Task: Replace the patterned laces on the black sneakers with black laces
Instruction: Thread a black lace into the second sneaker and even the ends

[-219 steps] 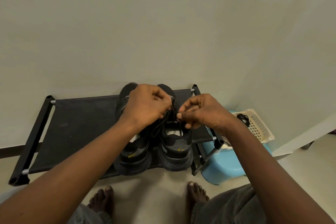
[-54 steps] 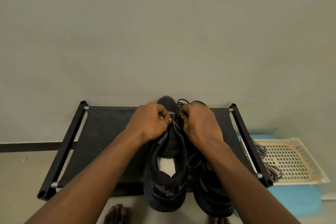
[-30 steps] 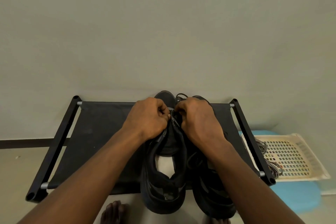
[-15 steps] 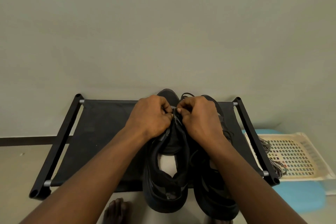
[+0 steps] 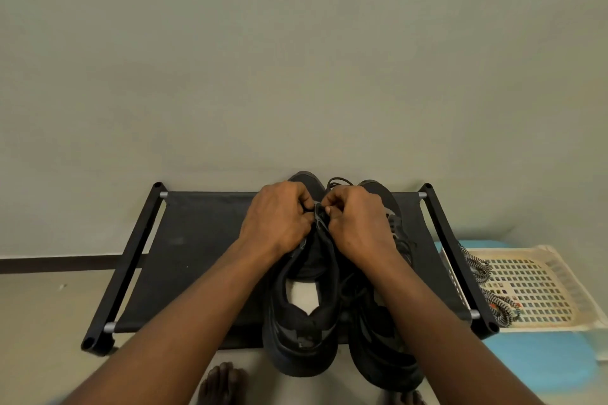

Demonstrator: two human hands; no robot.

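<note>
Dim, soft light is spreading evenly over the wall (image 5: 296,59) and falling from above onto my left hand (image 5: 279,217) and right hand (image 5: 355,223), leaving a faint sheen on their backs. The black sneakers (image 5: 302,332) and the rack (image 5: 204,240) are sinking into near-uniform dark, and the black lace (image 5: 318,212) I am pinching is almost vanishing against them. The wide lens is splaying the rack's side bars outward. My forearms are smearing slightly toward the bottom edge.
</note>
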